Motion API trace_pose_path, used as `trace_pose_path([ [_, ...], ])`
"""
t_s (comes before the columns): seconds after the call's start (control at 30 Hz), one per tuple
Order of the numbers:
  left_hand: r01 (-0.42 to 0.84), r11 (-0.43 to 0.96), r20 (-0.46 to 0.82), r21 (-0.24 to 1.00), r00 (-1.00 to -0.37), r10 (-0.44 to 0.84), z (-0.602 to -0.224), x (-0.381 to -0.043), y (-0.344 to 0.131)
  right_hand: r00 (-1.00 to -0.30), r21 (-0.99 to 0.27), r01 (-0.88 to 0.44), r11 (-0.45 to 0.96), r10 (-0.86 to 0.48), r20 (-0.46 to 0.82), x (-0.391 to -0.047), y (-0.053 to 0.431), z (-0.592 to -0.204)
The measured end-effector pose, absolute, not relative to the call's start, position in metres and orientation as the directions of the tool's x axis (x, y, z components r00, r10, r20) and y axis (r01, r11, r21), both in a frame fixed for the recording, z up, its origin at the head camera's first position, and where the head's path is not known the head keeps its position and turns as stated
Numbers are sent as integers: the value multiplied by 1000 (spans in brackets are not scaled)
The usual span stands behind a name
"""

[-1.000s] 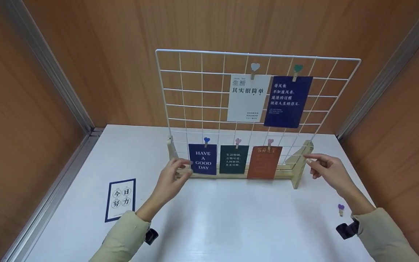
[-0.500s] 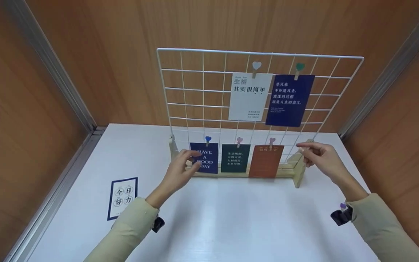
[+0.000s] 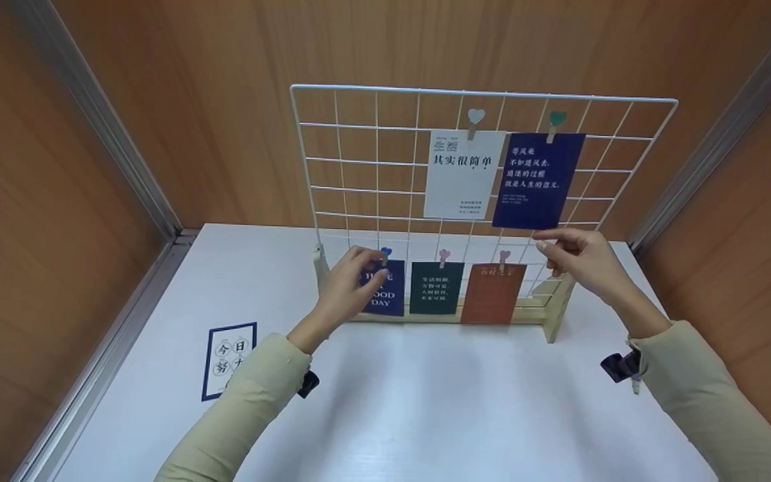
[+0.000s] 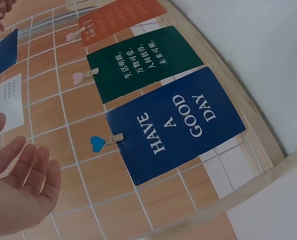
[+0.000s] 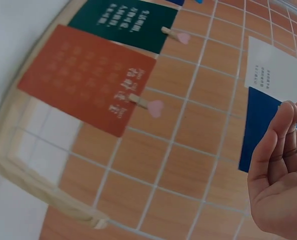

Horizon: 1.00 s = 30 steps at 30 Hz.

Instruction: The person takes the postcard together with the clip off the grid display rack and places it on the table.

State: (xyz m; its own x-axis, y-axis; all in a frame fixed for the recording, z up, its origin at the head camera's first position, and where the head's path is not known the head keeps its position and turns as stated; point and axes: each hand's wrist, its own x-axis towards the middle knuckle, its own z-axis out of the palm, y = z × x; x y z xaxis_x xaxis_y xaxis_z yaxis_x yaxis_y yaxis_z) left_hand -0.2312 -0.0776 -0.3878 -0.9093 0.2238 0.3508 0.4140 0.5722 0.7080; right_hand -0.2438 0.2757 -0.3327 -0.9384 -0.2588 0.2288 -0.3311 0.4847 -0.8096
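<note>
A white wire grid panel (image 3: 352, 158) stands in a wooden base (image 3: 556, 314). My left hand (image 3: 349, 281) is raised before its lower left, fingers loosely bent and holding nothing. In the head view it overlaps the "HAVE A GOOD DAY" card (image 4: 176, 125), which hangs from a blue heart clip (image 4: 98, 144). My right hand (image 3: 583, 261) is just below the upper dark-blue card (image 3: 538, 181), its thumb and index finger close together, with nothing visible between them. A green heart clip (image 3: 557, 119) holds that card; a white heart clip (image 3: 476, 117) holds the white card (image 3: 464, 177).
A green card (image 3: 436, 288) and an orange card (image 3: 494, 293) hang along the bottom row from pink heart clips. On the white table (image 3: 392, 415), a blue-bordered card (image 3: 225, 361) lies at left, partly behind the left sleeve. A small clip (image 3: 636, 383) shows beside the right wrist.
Both hands have risen in front of the grid, the left moving right toward the blue clip, the right moving left to below the upper blue card. The cards stay clipped.
</note>
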Motion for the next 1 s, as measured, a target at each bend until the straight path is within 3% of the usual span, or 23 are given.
trace_pose_path([
  [0.47,395,430,351,812,-919,181,-366,-262,-57,-909,-765,-415,492,-255,329,-242,236,-284],
  [0.7,404,398,376,824,-914,151,-361,-269,-46,-931,-820,-366,440,-178,320,-271,238,-290],
  [1.0,391,383,372,837,-920,126,-354,-279,-35,-903,-807,-429,407,-167,396,-286,219,-271],
])
